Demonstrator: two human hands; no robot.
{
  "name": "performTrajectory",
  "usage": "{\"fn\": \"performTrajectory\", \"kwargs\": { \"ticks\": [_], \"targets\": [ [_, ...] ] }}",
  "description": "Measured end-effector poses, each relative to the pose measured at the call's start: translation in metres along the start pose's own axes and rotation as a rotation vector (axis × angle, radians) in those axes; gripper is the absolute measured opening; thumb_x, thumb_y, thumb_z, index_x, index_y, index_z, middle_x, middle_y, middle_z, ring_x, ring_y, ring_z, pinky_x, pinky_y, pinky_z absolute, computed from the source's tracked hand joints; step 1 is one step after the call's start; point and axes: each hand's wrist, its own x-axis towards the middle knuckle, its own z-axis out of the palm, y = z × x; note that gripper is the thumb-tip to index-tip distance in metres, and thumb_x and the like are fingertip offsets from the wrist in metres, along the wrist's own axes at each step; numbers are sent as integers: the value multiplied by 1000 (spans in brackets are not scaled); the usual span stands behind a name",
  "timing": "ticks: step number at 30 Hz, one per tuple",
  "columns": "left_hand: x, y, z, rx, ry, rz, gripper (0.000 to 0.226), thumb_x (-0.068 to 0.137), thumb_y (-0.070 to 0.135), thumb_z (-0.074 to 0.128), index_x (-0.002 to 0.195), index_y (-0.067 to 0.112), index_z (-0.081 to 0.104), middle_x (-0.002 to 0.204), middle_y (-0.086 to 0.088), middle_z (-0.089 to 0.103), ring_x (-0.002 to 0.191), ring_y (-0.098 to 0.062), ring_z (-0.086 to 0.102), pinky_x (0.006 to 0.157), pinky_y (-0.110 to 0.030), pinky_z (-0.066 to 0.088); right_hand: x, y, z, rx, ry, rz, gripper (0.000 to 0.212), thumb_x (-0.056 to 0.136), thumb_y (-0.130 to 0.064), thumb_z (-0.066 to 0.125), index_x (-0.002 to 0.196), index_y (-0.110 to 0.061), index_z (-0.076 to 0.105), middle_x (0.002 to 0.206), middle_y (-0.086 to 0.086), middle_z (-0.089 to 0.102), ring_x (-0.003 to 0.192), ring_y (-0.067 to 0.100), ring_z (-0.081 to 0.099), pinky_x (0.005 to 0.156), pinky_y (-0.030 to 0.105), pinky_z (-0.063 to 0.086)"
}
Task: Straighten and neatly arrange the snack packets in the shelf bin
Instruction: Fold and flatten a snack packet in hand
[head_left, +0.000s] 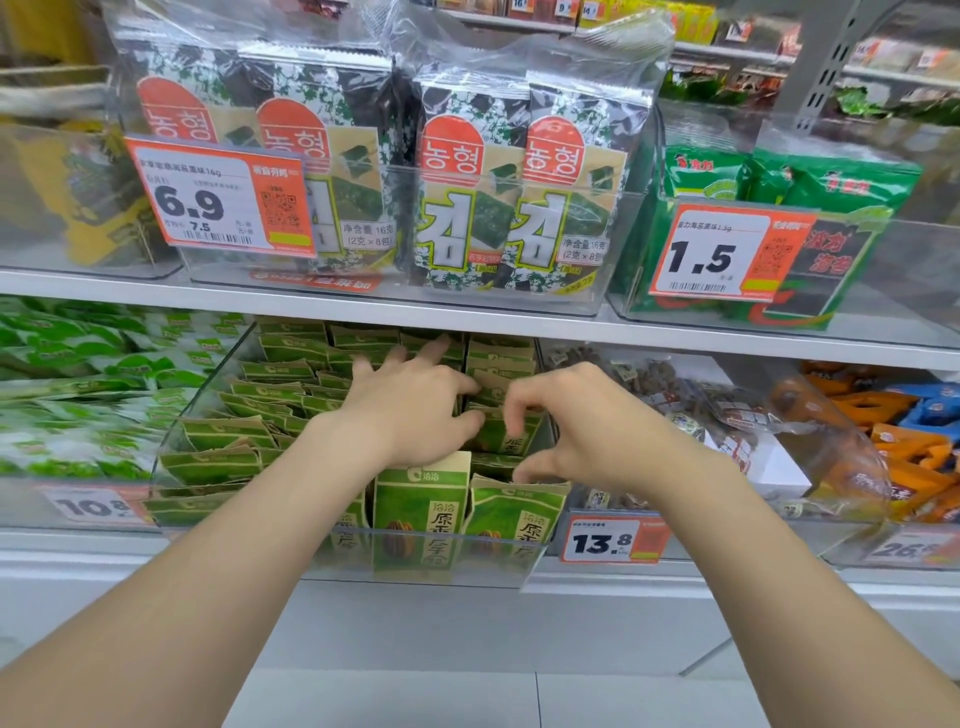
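packets (415, 514): in the clear bin (202, 400), shelf's front edge
left hand (410, 410): spread flat on middle packets
right hand (566, 426): curled over a front packet; grip unclear to us
step: we straighten the right row
next: stand up leaning left ones

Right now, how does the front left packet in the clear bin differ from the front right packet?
The front left packet stands straight with a level top edge; the front right packet tilts, and its top edge slopes. The front left packet also reaches higher than the front right packet. Both are green with a tan top strip and the same print, side by side behind the front wall of the clear bin.
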Motion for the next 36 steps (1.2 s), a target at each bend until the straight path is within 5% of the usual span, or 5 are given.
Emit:
{"fn": "performTrajectory", "kwargs": {
  "ticks": [4, 16, 22, 29, 36],
  "targets": [
    [-1, 1, 2, -34, 7, -8, 48, 107, 64, 32, 152, 54, 47, 178, 3, 6, 158, -46, 16, 120, -70, 15, 4, -6, 5, -232, 13, -36, 22, 89, -52, 76, 109, -43, 77, 122, -10, 70, 121, 21, 54, 103, 39, 34],
    [0, 11, 0, -199, 95, -111, 45, 106, 46, 38, 72, 29, 61, 164, -4, 44, 149, -50, 33, 118, -70, 20, 23, -6, 16, -167, 120, 181, 20, 103, -42, 61, 84, -38, 63, 90, -1, 69, 120, 31, 51, 110, 49, 25],
    [0, 14, -3, -286, 122, -150, 52, 101, 41, 45, 53, 22, 51, 84, 0, 54, 123, -45, 52, 112, -63, 30, 25, -6, 6, -119, 22, 157, 47, 104, -30, 61, 64, -35, 38, 71, -11, 45, 99, 26, 38, 107, 49, 24],
    [-1, 10, -7, -264, -44, -153, 46, 106, 47, 41, 69, 33, 65, 143, -10, 59, 153, -45, 26, 120, -65, 18, 25, -17, 5, -87, -36, 142, 47, 107, -49, 51, 61, -37, 51, 65, -9, 51, 95, 27, 53, 107, 54, 24],
    [-11, 6, 3, -172, 38, -23, 30, 100, 49, 48, 104, 45, 78, 129, 0, 59, 130, -42, 45, 103, -58, 31, 2, 9, 15, 244, 255, 65, 17, 107, -24, 59, 111, -36, 71, 67, -23, 67, 70, -4, 62, 98, 41, 51]
  ]
}}
